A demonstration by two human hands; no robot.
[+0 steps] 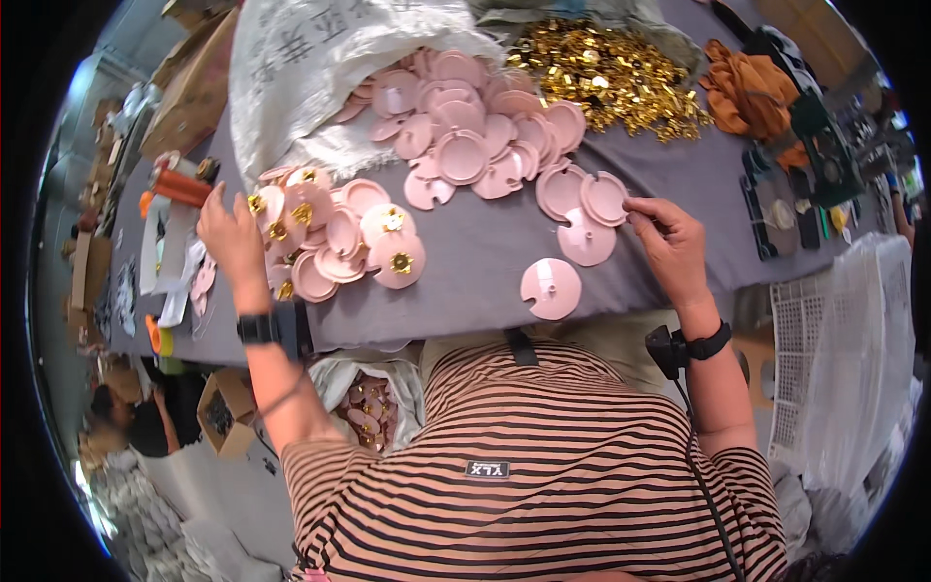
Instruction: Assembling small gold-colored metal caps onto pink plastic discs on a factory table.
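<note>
My right hand (671, 242) pinches the edge of a round pink disc (605, 200) that has a small notch. Beside it lie another pink disc with a raised rim (559, 190) and one with a central stub (586, 240). A single notched disc (551, 289) rests nearer the table's front edge. To the left, my left hand (233, 238) is at the side of a pile of pink discs, its fingers stretched out and apart. Several discs in that pile carry gold flower-shaped pieces (401, 263). What lies under my left fingers is partly hidden.
Many pink discs (456, 116) spill from a white woven sack (281, 87). Small gold pieces (611, 78) are heaped at the back right, near orange cloth (747, 92). A dark green tool (819, 141) stands right. Below the table hangs a sack of finished-looking pieces (369, 407).
</note>
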